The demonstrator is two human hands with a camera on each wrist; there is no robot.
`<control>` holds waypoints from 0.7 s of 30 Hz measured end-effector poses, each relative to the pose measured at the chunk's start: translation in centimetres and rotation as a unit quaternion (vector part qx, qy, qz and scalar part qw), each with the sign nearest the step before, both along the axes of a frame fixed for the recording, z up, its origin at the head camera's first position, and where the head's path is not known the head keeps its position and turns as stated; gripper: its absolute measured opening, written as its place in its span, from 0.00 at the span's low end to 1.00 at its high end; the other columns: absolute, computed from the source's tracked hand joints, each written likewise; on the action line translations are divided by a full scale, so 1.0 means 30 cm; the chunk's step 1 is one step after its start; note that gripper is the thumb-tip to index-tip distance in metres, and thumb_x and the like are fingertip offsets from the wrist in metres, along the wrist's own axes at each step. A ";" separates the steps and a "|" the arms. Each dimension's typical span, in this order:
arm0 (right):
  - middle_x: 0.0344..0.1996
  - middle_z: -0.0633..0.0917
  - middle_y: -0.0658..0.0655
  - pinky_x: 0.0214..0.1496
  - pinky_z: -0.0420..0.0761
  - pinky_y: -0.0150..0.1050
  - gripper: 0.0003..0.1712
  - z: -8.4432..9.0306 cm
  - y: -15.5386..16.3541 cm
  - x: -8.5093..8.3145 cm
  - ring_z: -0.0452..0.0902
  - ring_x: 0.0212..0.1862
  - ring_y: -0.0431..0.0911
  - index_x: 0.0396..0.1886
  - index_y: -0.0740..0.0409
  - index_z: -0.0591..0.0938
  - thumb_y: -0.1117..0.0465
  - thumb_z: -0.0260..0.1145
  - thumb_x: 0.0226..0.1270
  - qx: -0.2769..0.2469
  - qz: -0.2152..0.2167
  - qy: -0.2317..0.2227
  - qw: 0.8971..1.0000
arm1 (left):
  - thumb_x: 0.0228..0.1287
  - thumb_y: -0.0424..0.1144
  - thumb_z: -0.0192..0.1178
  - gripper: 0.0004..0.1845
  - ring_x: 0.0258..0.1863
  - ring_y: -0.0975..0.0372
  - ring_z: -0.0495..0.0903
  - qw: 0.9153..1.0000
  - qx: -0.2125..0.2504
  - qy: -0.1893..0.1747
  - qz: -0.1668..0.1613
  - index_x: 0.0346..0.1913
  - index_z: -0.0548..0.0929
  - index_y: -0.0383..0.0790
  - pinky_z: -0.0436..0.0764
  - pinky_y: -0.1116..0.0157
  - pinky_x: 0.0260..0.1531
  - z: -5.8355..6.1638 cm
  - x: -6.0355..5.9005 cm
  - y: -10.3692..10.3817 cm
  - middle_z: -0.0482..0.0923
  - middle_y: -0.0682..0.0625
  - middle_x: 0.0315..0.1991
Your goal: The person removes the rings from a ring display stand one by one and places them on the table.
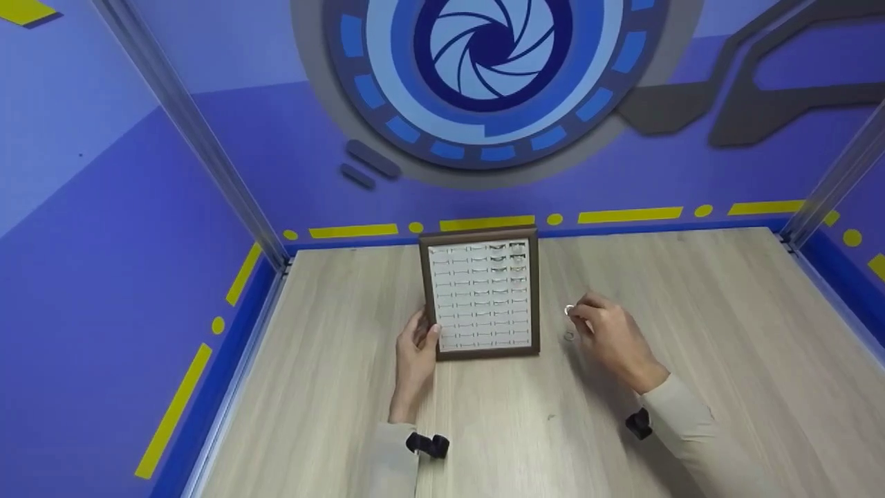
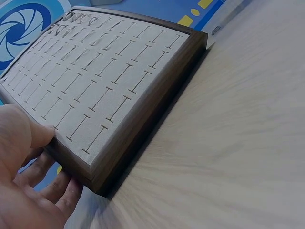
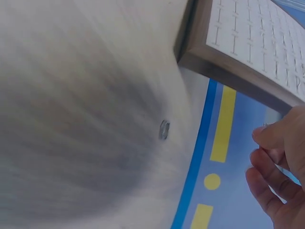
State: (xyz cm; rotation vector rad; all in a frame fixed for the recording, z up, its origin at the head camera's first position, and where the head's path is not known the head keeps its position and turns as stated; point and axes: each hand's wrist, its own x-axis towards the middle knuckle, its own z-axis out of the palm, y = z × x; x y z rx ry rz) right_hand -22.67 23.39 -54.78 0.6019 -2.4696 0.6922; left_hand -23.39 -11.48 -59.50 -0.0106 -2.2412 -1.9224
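Observation:
A brown-framed ring display tray point(image 1: 484, 332) with a pale slotted pad stands propped up on the table, tilted back. Several rings point(image 1: 517, 257) sit in slots toward its upper right. My left hand point(image 1: 416, 356) holds the tray's lower left edge, thumb on the front and the other fingers behind the frame, partly hidden. To the right of the tray, my right hand point(image 1: 612, 339) pinches a small silver ring point(image 1: 569, 310) between thumb and fingertips, raised over the table. Another ring point(image 3: 164, 130) lies on the tabletop below that hand.
The light wood table point(image 1: 332, 415) ends at a blue-purple printed back wall point(image 1: 263, 166) just behind the tray. Metal posts point(image 1: 200, 131) and side panels border it left and right. A black strap point(image 1: 429, 445) is on each wrist.

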 end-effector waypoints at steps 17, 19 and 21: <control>0.32 0.88 0.56 0.27 0.86 0.40 0.08 -0.074 0.063 0.003 0.83 0.30 0.44 0.34 0.64 0.92 0.77 0.72 0.59 0.011 -0.005 0.016 1.000 | 0.78 0.30 0.60 0.28 0.69 0.42 0.79 1.000 0.019 -0.009 0.006 0.77 0.70 0.31 0.80 0.50 0.71 -0.003 0.006 0.004 0.78 0.32 0.69; 0.32 0.88 0.56 0.27 0.86 0.40 0.08 -0.081 0.067 0.004 0.83 0.30 0.44 0.33 0.64 0.92 0.77 0.73 0.58 0.015 -0.008 0.012 1.000 | 0.78 0.31 0.60 0.28 0.69 0.43 0.79 1.000 0.024 -0.009 0.006 0.78 0.70 0.32 0.80 0.50 0.71 -0.006 0.006 0.004 0.78 0.32 0.70; 0.31 0.88 0.56 0.27 0.86 0.39 0.07 -0.089 0.071 0.004 0.83 0.29 0.44 0.33 0.64 0.92 0.77 0.73 0.58 0.017 -0.010 0.007 1.000 | 0.78 0.31 0.60 0.28 0.69 0.43 0.79 1.000 0.027 -0.008 0.005 0.77 0.70 0.32 0.80 0.50 0.71 -0.007 0.005 0.004 0.78 0.32 0.69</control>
